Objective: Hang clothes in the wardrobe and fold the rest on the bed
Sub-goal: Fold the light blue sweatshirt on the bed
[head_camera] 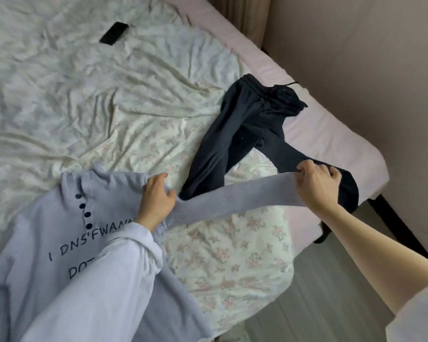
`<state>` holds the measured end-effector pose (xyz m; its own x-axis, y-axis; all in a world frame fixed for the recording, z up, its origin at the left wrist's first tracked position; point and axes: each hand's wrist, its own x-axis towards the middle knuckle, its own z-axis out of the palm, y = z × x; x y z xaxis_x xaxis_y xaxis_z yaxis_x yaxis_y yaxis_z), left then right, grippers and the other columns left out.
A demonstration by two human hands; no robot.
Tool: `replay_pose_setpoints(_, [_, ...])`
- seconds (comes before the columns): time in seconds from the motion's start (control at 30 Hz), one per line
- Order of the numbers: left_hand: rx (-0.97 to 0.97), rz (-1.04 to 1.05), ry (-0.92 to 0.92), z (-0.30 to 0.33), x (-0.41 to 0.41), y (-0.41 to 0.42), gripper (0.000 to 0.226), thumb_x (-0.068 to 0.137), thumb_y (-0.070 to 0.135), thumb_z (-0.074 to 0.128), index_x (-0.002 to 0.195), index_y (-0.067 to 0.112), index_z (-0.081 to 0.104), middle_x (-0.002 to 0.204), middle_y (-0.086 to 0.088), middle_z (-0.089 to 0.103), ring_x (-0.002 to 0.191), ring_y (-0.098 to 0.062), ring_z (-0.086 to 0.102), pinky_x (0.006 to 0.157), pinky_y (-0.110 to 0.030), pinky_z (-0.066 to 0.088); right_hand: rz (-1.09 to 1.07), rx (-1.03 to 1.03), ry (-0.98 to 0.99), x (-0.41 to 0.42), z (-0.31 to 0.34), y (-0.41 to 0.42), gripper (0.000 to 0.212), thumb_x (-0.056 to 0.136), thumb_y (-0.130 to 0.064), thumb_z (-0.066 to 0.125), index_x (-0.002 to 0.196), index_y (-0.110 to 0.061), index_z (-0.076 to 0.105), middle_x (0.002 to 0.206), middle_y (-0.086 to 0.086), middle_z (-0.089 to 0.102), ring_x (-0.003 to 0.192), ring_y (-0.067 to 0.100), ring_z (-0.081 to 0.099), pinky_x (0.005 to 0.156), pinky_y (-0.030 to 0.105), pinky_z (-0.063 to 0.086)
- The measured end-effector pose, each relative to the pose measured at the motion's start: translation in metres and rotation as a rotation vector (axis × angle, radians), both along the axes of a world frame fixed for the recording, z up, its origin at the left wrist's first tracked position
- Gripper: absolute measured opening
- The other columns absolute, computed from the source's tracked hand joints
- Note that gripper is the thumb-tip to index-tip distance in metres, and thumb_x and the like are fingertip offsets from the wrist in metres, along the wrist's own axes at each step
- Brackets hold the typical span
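**Sleeve stretched out for the fold**

On the bed, near its lower corner, the lilac sweater lies face up, with dark buttons under the collar and dark letters across the chest. From the head camera I see both my hands on it. My left hand presses and grips the shoulder, fingers curled into the knit where the sleeve begins. My right hand pinches the cuff of the sleeve, thumb and fingers closed on the edge, so the sleeve is pulled straight between the two hands.

Under the far part of this sleeve lie the dark trousers, not folded, with one leg hanging over the edge of the mattress below my right hand. A black phone rests well apart on the wrinkled sheet. The wardrobe is not visible.

I judge the next step is to bring the sleeve across the chest. The risk: if I lower it without lifting, the cuff may drag the trouser leg, and the trousers could slide off to the floor. Also the sheet is wrinkled, so the sweater body may shift if my left hand lets go too early, and the fold would become crooked.
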<state>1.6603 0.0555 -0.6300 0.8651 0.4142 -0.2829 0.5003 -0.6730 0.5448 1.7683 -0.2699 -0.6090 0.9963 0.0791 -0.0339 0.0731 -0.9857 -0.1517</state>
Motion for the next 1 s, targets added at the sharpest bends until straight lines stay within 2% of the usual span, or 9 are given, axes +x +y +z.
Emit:
replay_pose_setpoints(0.07, [0.118,-0.181,0.069,-0.017,0.015,0.011,0.045,0.09,0.008,0.048,0.135,0.009,0.043,0.141,-0.011,0.043,0.134,-0.028,0.03,0.109,-0.034,0.023,-0.137,-0.018,0.142,0.0,-0.015,0.002,0.039,0.091,-0.013,0.043,0.131,-0.014,0.044,0.127,0.013,0.048,0.122,0.032,0.039,0.109,0.049,0.017])
replay_pose_setpoints(0.17, [0.238,-0.455,0.383,-0.029,0.023,0.022,0.057,0.088,0.013,0.045,0.142,0.024,0.031,0.151,0.004,0.027,0.143,-0.022,0.006,0.114,-0.044,0.012,-0.252,0.186,0.228,-0.023,-0.029,0.008,0.042,0.092,-0.011,0.042,0.133,-0.01,0.04,0.135,0.013,0.041,0.122,0.031,0.039,0.099,0.041,0.031])
replay_pose_setpoints(0.3, [0.446,-0.688,0.619,-0.041,0.031,0.031,0.073,0.083,0.037,0.052,0.146,0.028,0.016,0.152,0.004,0.022,0.144,-0.021,0.0,0.11,-0.06,-0.004,-0.667,0.62,0.45,-0.06,-0.054,0.028,0.023,0.09,-0.011,0.04,0.092,0.002,0.059,0.102,0.021,0.064,0.077,0.029,0.056,0.065,0.035,0.042])
replay_pose_setpoints(0.4, [0.498,-0.79,0.592,-0.041,0.043,0.036,0.07,0.078,0.055,0.056,0.137,0.026,0.031,0.132,0.001,0.048,0.131,-0.019,0.032,0.11,-0.051,0.008,-0.977,0.992,0.533,-0.061,-0.061,0.037,0.015,0.092,-0.014,0.044,0.083,-0.005,0.053,0.071,0.015,0.057,0.057,0.023,0.049,0.052,0.028,0.044])
replay_pose_setpoints(0.5, [0.302,-0.806,0.63,-0.034,0.058,0.041,0.038,0.071,0.054,0.066,0.094,0.025,0.058,0.092,0.004,0.064,0.089,-0.017,0.057,0.079,-0.031,0.038,-1.236,1.317,0.486,-0.043,-0.057,0.043,0.017,0.091,-0.012,0.051,0.104,-0.001,0.05,0.079,0.005,0.055,0.066,0.022,0.058,0.06,0.02,0.052])
replay_pose_setpoints(0.57, [0.042,-0.746,0.68,-0.028,0.063,0.044,0.035,0.066,0.047,0.074,0.072,0.017,0.059,0.071,0.003,0.058,0.067,-0.015,0.051,0.063,-0.028,0.035,-1.361,1.442,0.486,-0.034,-0.058,0.045,0.034,0.089,-0.014,0.056,0.118,0.001,0.047,0.086,0.003,0.052,0.077,0.021,0.058,0.081,0.031,0.054])
replay_pose_setpoints(0.63, [-0.196,-0.714,0.662,-0.018,0.069,0.044,0.03,0.073,0.033,0.076,0.065,0.014,0.054,0.062,0.004,0.048,0.061,-0.013,0.043,0.059,-0.024,0.032,-1.42,1.537,0.487,-0.026,-0.052,0.051,0.037,0.087,-0.014,0.059,0.121,-0.004,0.046,0.09,0.009,0.053,0.077,0.022,0.055,0.065,0.033,0.052])
replay_pose_setpoints(0.8, [-0.317,-0.63,0.472,0.003,0.081,0.039,0.02,0.084,0.02,0.068,0.07,0.019,0.053,0.058,0.008,0.052,0.055,-0.004,0.046,0.058,-0.019,0.035,-1.379,1.512,0.239,-0.008,-0.027,0.054,0.042,0.093,-0.019,0.051,0.133,-0.012,0.041,0.119,-0.002,0.051,0.102,0.016,0.05,0.078,0.029,0.047])
replay_pose_setpoints(1.0, [0.053,-0.426,0.181,-0.023,0.065,0.03,0.011,0.089,0.022,0.058,0.1,0.024,0.059,0.103,0.005,0.064,0.105,-0.021,0.057,0.086,-0.034,0.044,-1.24,1.351,0.138,-0.015,-0.02,0.034,0.026,0.096,-0.019,0.046,0.122,-0.014,0.051,0.121,0.007,0.056,0.098,0.019,0.053,0.083,0.033,0.048])
